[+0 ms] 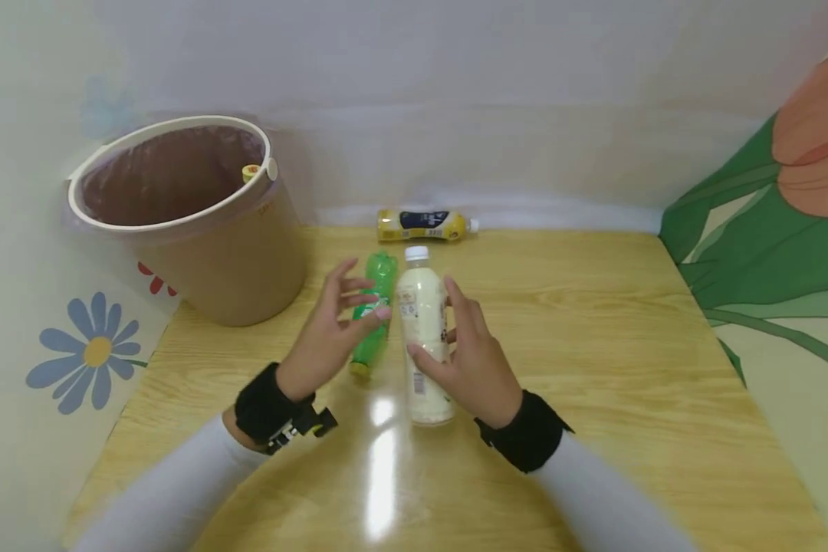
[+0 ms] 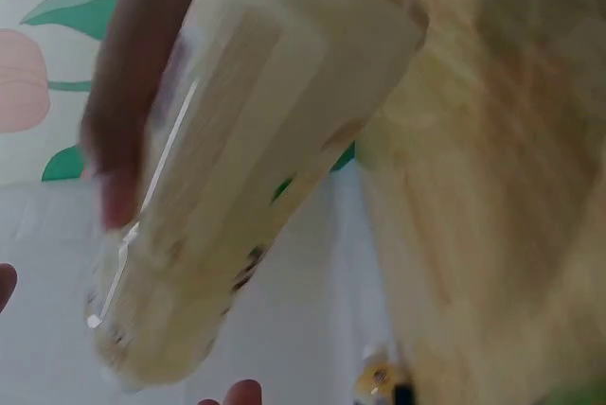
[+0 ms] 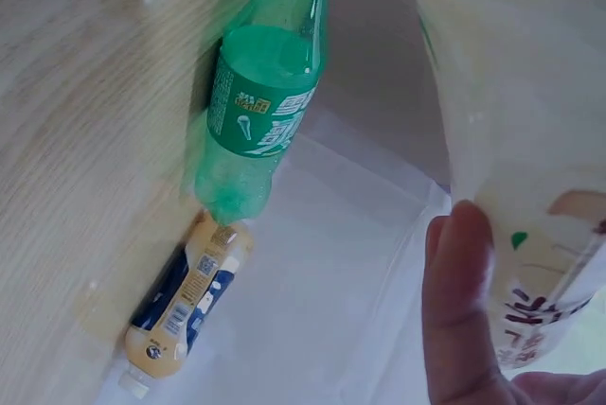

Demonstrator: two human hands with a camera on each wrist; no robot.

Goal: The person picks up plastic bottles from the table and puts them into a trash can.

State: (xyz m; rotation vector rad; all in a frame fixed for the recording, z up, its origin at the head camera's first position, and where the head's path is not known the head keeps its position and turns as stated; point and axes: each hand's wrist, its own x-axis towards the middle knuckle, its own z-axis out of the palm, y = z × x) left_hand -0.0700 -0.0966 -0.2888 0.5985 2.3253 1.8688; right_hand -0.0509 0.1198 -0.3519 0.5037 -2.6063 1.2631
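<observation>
My right hand [image 1: 483,372] grips a clear bottle of creamy white drink [image 1: 422,307] with a white cap, thumb on the near side and fingers round the far side. In the right wrist view a fingertip lies against the bottle's [image 3: 521,121] printed wrap. My left hand [image 1: 324,341] hovers to the left of it, fingers spread and slightly bent, with nothing held. Behind the left fingers, a green plastic bottle [image 1: 382,270] with a yellow cap lies on the table, its cap end toward me; its label [image 3: 256,112] shows in the right wrist view.
A yellow bottle with a dark label [image 1: 424,225] lies sideways at the table's back edge by the white wall cloth. At the left stands a brown bin [image 1: 269,261] with a white rim and a liner; a yellow cap [image 1: 251,172] shows inside its rim.
</observation>
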